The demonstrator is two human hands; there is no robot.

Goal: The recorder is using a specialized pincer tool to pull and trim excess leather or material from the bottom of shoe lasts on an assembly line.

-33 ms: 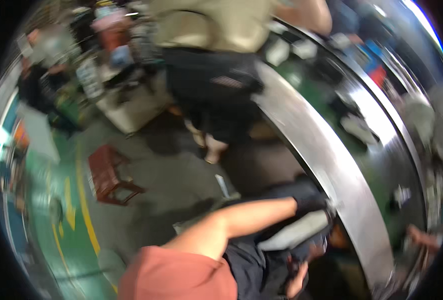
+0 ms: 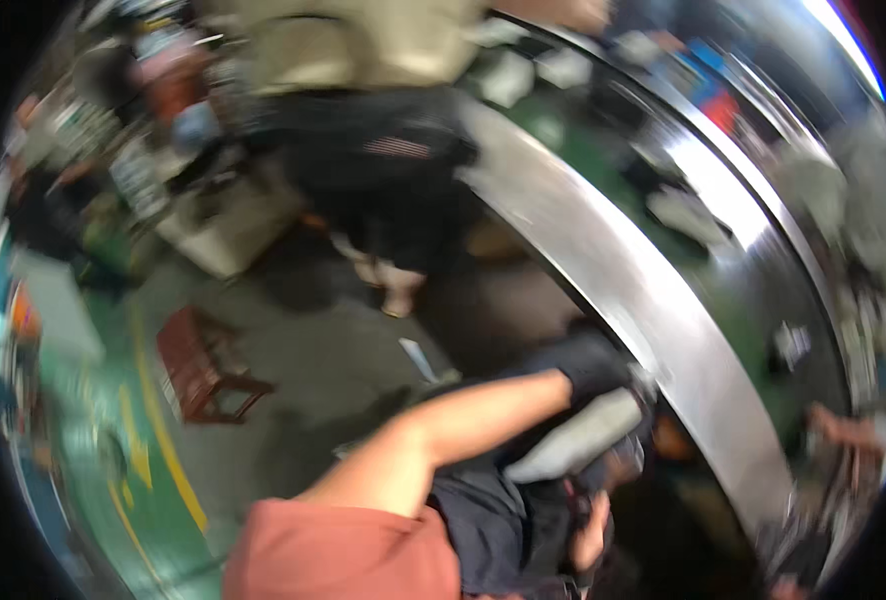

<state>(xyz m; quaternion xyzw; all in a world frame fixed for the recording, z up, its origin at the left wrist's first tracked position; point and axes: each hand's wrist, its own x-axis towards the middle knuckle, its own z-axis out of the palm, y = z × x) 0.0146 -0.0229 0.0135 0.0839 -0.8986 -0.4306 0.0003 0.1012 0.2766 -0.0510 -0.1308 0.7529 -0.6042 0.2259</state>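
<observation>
Coral cloth makes up the sleeve [image 2: 348, 545] I see at the lower centre of the frame, and the left forearm [image 2: 483, 425] leaves it, bends at the elbow and slants up to the right. The left hand [image 2: 613, 370], right of centre, is wrapped in something black, a glove or a cuff, and its end meets or overlaps the near edge of the silver metal table [image 2: 653, 300]. Motion blur hides the fingers, so I cannot tell how far they are spread or whether they grip anything.

Just below that hand in my view lies a pale grey, elongated object [image 2: 578, 437], tilted up to the right; I cannot make out whether the hand touches it. The right hand [image 2: 591, 530], low and right of centre, shows as a smeared patch pointing upward, beside dark cloth [image 2: 488, 515]. I cannot tell how curled it is or what it has hold of.

A red-brown stool [image 2: 198, 365] stands on the floor at left, and a person in a khaki top [image 2: 363, 50] fills the upper centre.
</observation>
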